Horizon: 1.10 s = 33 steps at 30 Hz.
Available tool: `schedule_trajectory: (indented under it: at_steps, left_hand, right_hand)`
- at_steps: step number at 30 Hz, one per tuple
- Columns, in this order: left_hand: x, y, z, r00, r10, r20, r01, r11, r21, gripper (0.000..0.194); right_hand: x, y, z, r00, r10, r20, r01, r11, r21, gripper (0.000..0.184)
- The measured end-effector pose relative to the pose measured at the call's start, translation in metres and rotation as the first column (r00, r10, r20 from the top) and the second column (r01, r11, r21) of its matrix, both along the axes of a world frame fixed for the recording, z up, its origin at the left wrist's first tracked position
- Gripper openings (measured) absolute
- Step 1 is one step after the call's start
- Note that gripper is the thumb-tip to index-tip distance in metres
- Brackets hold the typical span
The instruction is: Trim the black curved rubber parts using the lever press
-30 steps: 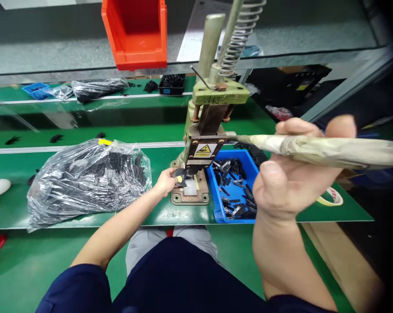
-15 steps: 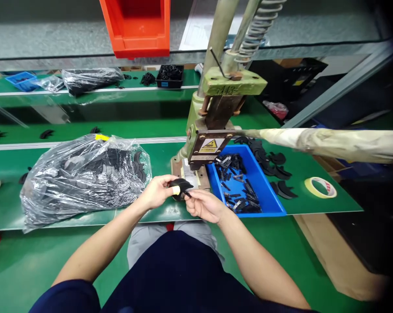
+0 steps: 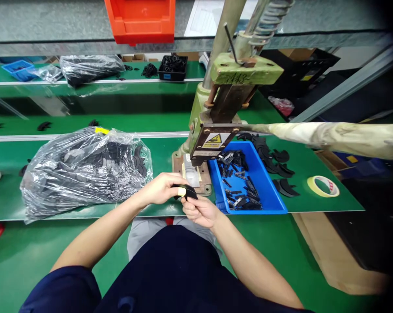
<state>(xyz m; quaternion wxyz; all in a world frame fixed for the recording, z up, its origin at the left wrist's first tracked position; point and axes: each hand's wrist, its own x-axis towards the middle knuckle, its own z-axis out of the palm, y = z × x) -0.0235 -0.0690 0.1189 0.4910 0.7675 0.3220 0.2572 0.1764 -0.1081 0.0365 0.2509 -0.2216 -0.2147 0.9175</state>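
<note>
A curved black plastic part [image 3: 190, 191] is held between both hands, just in front of the base of a green hand press [image 3: 203, 139]. My left hand [image 3: 165, 188] is closed on its left side, with a yellow wrap on the thumb. From the right and below, my right hand [image 3: 199, 210] pinches the part's near end; its fingertips partly hide what they grip. Behind the part, a clear block [image 3: 192, 177] sits on the press base under the ram. Right of the press, a blue bin [image 3: 271, 198] contains many small black pieces.
A clear plastic bag [image 3: 85, 174] full of curved black parts lies left. Loose curved parts [image 3: 286, 188] and a tape roll [image 3: 323, 186] lie right of the bin. The press's wrapped lever [image 3: 340, 135] sticks out rightward. An orange bin [image 3: 141, 26] hangs above.
The black part has turned a little and moved slightly right, still in both hands. My right hand has shifted a little left and down. The camera view has shifted slightly.
</note>
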Motion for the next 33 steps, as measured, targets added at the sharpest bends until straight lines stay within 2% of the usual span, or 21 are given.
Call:
schedule_trajectory:
  at_steps: [3,6,10,14,16,18,19,21,23,24,25,27,29,31,33]
  left_hand:
    - [0.001,-0.001,0.004,1.000,0.012,-0.026,-0.011,0.999,0.043,0.024]
    - [0.003,-0.002,0.007,0.999,0.039,-0.020,-0.038,0.999,0.013,0.022]
    - [0.004,-0.005,0.006,0.986,0.130,0.102,-0.108,0.973,-0.202,0.027]
    - [0.001,-0.008,-0.002,0.972,0.208,0.108,-0.153,0.912,-0.381,0.024]
    - [-0.004,-0.003,-0.010,0.955,0.274,0.111,-0.196,0.869,-0.455,0.024]
    - [-0.013,0.012,-0.022,0.905,0.413,0.101,-0.310,0.803,-0.508,0.024]
    - [-0.018,0.023,-0.028,0.859,0.504,0.088,-0.393,0.760,-0.517,0.023]
    - [-0.031,0.054,-0.040,0.710,0.701,0.062,-0.588,0.639,-0.496,0.019]
    - [-0.045,0.093,-0.049,0.520,0.854,0.034,-0.739,0.469,-0.484,0.014]
    - [-0.053,0.113,-0.052,0.415,0.910,-0.002,-0.795,0.361,-0.488,0.013]
    - [-0.060,0.134,-0.055,0.352,0.936,-0.017,-0.825,0.302,-0.478,0.012]
    - [-0.075,0.173,-0.059,0.251,0.967,-0.042,-0.865,0.204,-0.459,0.014]
    - [-0.088,0.208,-0.062,0.163,0.985,-0.064,-0.892,0.119,-0.436,0.013]
    - [-0.101,0.235,-0.065,0.094,0.991,-0.093,-0.913,0.049,-0.405,0.012]
    - [-0.113,0.256,-0.069,0.057,0.991,-0.124,-0.931,0.008,-0.364,0.013]
  right_hand:
    - [-0.003,-0.004,0.005,0.998,-0.050,0.039,0.050,0.999,0.018,0.024]
    - [-0.007,-0.008,0.010,0.994,-0.096,0.060,0.094,0.995,0.024,0.025]
    - [-0.004,-0.008,0.014,0.992,-0.112,0.063,0.110,0.994,0.025,0.034]
    - [0.003,-0.002,0.017,0.987,-0.088,0.132,0.084,0.996,0.035,0.037]
    - [0.008,-0.002,0.021,0.976,-0.103,0.194,0.094,0.994,0.054,0.039]
    - [0.017,-0.003,0.029,0.958,-0.141,0.248,0.124,0.989,0.085,0.041]
    - [0.023,-0.004,0.034,0.947,-0.165,0.274,0.141,0.984,0.106,0.041]
    - [0.042,-0.003,0.045,0.914,-0.219,0.341,0.168,0.971,0.172,0.041]
    - [0.066,0.003,0.053,0.829,-0.313,0.462,0.182,0.934,0.306,0.042]
    - [0.080,0.009,0.054,0.766,-0.371,0.525,0.177,0.907,0.382,0.043]
    - [0.094,0.017,0.053,0.684,-0.430,0.589,0.154,0.875,0.459,0.046]
    - [0.123,0.037,0.042,0.464,-0.530,0.710,0.021,0.808,0.589,0.051]
    - [0.148,0.057,0.023,0.189,-0.602,0.776,-0.218,0.745,0.630,0.053]
    - [0.166,0.073,-0.001,-0.014,-0.668,0.744,-0.477,0.659,0.582,0.051]
    - [0.175,0.082,-0.023,-0.144,-0.699,0.701,-0.629,0.612,0.480,0.058]
